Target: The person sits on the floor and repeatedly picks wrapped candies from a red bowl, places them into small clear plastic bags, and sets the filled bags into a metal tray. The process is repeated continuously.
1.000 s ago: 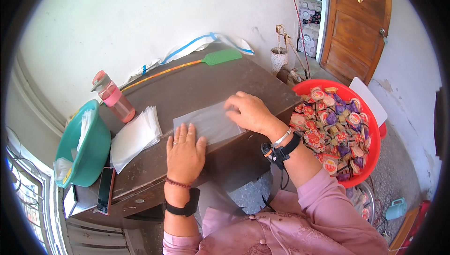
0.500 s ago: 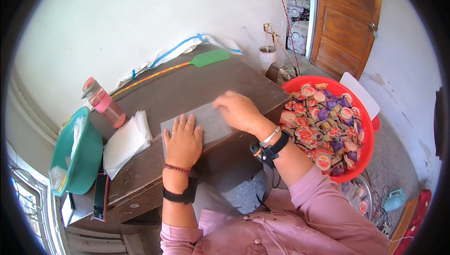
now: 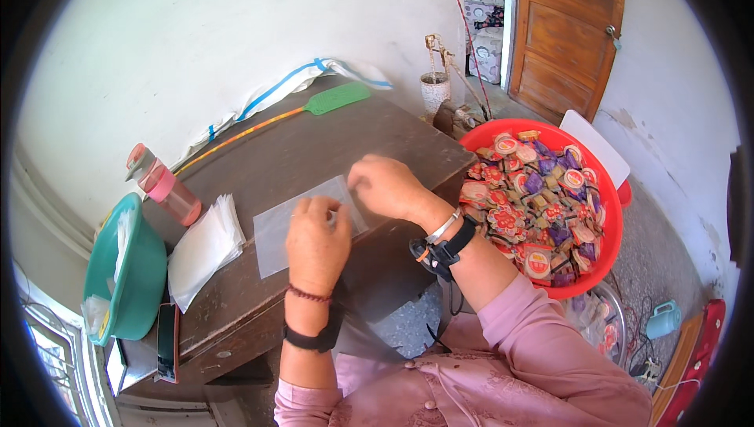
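Note:
On the dark table lies a clear plastic bag (image 3: 271,240), flat near the front edge. My left hand (image 3: 316,242) is over its middle with the fingers curled down and the thumb close to them. Whether anything is between those fingertips is hidden. At the bag's right end, my right hand (image 3: 389,187) has its fingers bent together on the edge, seemingly pinching it. A stack of white, translucent bags (image 3: 206,250) rests to the left of the single bag.
Left of the stack are a teal basin (image 3: 149,286), a pink bottle (image 3: 166,190) and a phone (image 3: 167,341). A green fly swatter (image 3: 338,99) lies at the back. On my right, a red basin (image 3: 609,250) is full of small wrapped packets (image 3: 542,207).
My left hand has gone from lying flat with fingers spread to curled and raised at the knuckles. My right hand stays at the bag's right end. The view has shifted slightly.

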### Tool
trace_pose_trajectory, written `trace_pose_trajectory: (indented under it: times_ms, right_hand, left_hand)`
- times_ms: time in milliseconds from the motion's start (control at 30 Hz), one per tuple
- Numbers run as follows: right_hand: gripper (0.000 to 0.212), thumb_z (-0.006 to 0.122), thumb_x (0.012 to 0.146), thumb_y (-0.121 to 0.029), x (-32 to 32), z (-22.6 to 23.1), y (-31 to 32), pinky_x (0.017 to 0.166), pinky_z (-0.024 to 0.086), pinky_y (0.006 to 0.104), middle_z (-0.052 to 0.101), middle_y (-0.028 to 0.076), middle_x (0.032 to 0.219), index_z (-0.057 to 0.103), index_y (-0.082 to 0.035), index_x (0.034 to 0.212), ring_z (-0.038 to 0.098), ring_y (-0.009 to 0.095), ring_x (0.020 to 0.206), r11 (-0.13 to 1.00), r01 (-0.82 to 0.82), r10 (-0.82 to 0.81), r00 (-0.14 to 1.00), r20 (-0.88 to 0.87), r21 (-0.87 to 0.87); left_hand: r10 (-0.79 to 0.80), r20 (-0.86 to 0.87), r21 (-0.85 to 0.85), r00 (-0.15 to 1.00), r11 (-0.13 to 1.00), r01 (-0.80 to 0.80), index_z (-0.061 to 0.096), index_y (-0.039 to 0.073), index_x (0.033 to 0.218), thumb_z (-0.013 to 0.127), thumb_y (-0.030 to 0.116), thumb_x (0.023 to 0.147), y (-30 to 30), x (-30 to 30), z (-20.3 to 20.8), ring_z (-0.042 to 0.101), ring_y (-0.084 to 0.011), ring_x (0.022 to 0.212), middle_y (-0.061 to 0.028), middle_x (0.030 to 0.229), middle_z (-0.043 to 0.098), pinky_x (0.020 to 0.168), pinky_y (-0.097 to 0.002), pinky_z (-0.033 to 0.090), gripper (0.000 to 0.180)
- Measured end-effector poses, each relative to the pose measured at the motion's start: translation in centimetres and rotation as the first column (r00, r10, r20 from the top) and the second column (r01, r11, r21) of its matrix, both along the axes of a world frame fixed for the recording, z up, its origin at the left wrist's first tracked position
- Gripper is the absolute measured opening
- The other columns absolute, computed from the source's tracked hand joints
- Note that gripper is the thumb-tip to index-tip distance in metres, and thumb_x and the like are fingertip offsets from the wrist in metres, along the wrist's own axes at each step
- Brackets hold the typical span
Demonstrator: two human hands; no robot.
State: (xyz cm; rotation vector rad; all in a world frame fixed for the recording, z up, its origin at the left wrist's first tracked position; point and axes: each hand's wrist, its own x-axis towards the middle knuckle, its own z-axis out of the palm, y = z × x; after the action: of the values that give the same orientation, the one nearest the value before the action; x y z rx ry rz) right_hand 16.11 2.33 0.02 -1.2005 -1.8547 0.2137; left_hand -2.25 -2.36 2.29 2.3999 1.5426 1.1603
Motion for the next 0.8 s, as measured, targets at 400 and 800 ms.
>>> trace_pose_trajectory:
  times_ms: [400,800]
  right_hand:
    - [0.011,0.062,0.085,-0.009,0.3,0.5,-0.2,0.081,0.054,0.043,0.069,0.014,0.096,0.071,-0.006,0.092,0.067,0.036,0.092,0.992,-0.019,0.011,0.998,-0.069,-0.121]
    - [0.032,0.069,0.091,-0.035,0.7,1.4,-0.4,0.08,0.053,0.0464,0.072,0.017,0.093,0.076,-0.004,0.09,0.069,0.037,0.092,0.983,-0.1,0.106,0.994,0.029,-0.151]
  left_hand:
    - [0.174,-0.068,-0.116,0.982,0.977,-0.181,0.068,0.004,0.086,0.07,0.029,0.086,0.9,2.3,-0.9,0.071,-0.0372,0.081,-0.0161,0.084,0.073,0.072,-0.0451,0.055,0.025]
    - [0.044,0.238,-0.157,0.97,0.988,-0.007,0.072,-0.003,0.086,0.073,0.021,0.089,0.9,0.9,-0.9,0.067,-0.0207,0.064,-0.0151,0.07,0.07,0.062,-0.0349,0.052,0.024]
